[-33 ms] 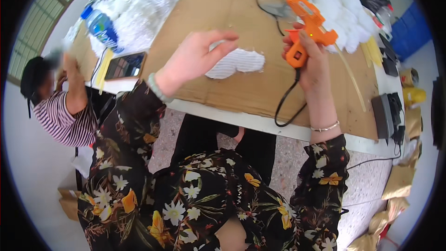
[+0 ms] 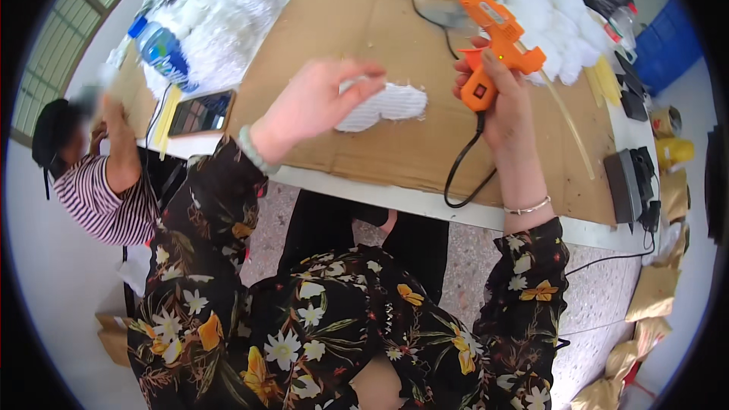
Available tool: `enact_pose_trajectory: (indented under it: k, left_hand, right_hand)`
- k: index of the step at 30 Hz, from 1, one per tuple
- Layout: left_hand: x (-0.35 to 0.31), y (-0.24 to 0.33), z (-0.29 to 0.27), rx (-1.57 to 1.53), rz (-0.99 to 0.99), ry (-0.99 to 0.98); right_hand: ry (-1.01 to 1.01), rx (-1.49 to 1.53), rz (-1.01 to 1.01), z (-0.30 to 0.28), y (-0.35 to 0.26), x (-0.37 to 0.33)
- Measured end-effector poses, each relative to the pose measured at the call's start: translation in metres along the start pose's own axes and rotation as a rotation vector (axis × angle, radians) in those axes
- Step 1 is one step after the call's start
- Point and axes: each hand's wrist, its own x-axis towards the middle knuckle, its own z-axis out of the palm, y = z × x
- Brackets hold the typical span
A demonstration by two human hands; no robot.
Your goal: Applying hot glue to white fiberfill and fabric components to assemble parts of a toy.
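Note:
An orange hot glue gun (image 2: 497, 42) is gripped in my right hand (image 2: 505, 95), with its nozzle pointing up and away from me. A long pale glue stick (image 2: 566, 121) sticks out of its back end, and a black cord (image 2: 453, 182) loops down from the handle. My left hand (image 2: 311, 102) hovers over a white ribbed fabric piece (image 2: 402, 102) and covers part of it. The left thumb and forefinger are stretched out with a gap between them; the other fingers are mostly hidden.
Brown cardboard (image 2: 334, 23) covers the table. White fluffy stuffing (image 2: 539, 23) lies back right, shiny white fibre (image 2: 228, 15) back left. A bottle (image 2: 159, 49), phone (image 2: 201, 112) and glue sticks (image 2: 167, 118) are at left. A grey box (image 2: 626, 186) stands right. Another person (image 2: 102, 175) sits at left.
My left hand has dropped slightly toward me over the fabric piece. The glue gun stays in my right hand, and the whole view has shifted a little.

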Motion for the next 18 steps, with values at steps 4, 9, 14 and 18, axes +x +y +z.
enact_pose_trajectory:
  k: [4, 9, 14, 18]
  left_hand:
    - [0.002, 0.012, 0.011, 0.23, 0.209, -0.116]
    - [0.038, 0.028, 0.008, 0.09, 0.17, -0.122]
    - [0.117, 0.023, -0.02, 0.163, 0.104, 0.021]
    - [0.19, 0.016, 0.002, 0.346, 0.128, 0.012]
  right_hand:
    - [-0.014, 0.067, -0.018, 0.004, -0.017, 0.0]
    - [0.083, 0.141, -0.179, -0.017, -0.036, 0.006]
    - [0.179, 0.275, -0.16, -0.018, -0.042, 0.019]
    - [0.243, 0.29, -0.124, -0.035, -0.05, 0.028]
